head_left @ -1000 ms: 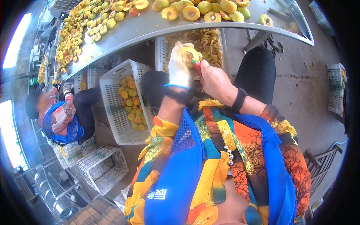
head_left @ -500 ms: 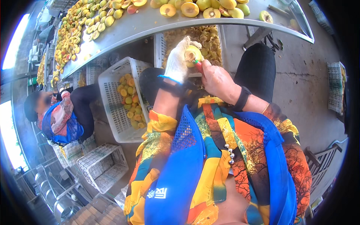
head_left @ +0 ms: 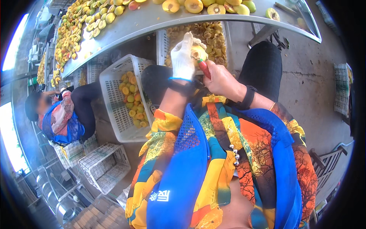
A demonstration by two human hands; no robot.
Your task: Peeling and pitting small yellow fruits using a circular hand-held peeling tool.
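Observation:
My left hand [head_left: 183, 59], in a white glove, holds a yellow peach [head_left: 198, 51] in front of my chest. My right hand [head_left: 221, 80] is bare and grips a red-handled knife [head_left: 204, 68] whose blade end sits at the peach. Both hands are over my lap, just below the edge of a long metal table [head_left: 152, 21]. Halved peaches [head_left: 193, 5] lie along that table's top.
A white crate [head_left: 213, 38] of peach pits and scraps stands under the table. Another white crate [head_left: 118, 99] with whole peaches stands to my left. A co-worker [head_left: 61, 114] sits further left. Empty crates [head_left: 103, 166] and a chair [head_left: 328, 160] are nearby.
Both hands with the peach and knife have stayed close together and shifted slightly; the peach has turned a little in the gloved hand.

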